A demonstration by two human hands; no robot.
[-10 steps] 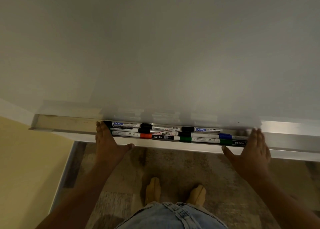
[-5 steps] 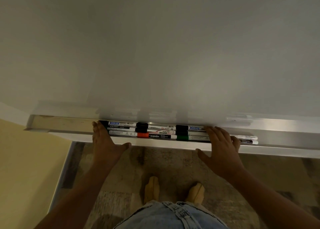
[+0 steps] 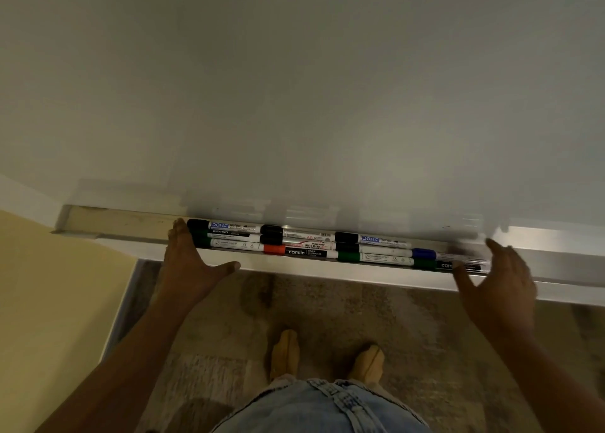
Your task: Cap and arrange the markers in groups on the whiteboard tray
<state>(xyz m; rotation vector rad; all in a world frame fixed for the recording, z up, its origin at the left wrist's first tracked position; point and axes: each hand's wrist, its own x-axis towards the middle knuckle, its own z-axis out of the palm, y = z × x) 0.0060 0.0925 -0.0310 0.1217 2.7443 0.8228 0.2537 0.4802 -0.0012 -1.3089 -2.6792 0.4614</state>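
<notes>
Several capped markers (image 3: 307, 246) lie end to end in rows along the whiteboard tray (image 3: 124, 226); their caps are black, green, red and blue. My left hand (image 3: 186, 262) rests flat with straight fingers against the left ends of the markers, thumb spread toward the tray's front lip. My right hand (image 3: 501, 278) is open at the right end of the rows, fingers extended beside the last markers, slightly blurred. Whether it touches them I cannot tell. Neither hand holds anything.
The whiteboard (image 3: 294, 88) fills the view above the tray. A yellow wall (image 3: 49, 301) stands at the left. Below are a patterned rug (image 3: 327, 308), my two feet (image 3: 327, 357) and denim clothing.
My right hand slid left over the markers half a second ago, then moved back to the right end of the rows. My left hand stayed at the left end.
</notes>
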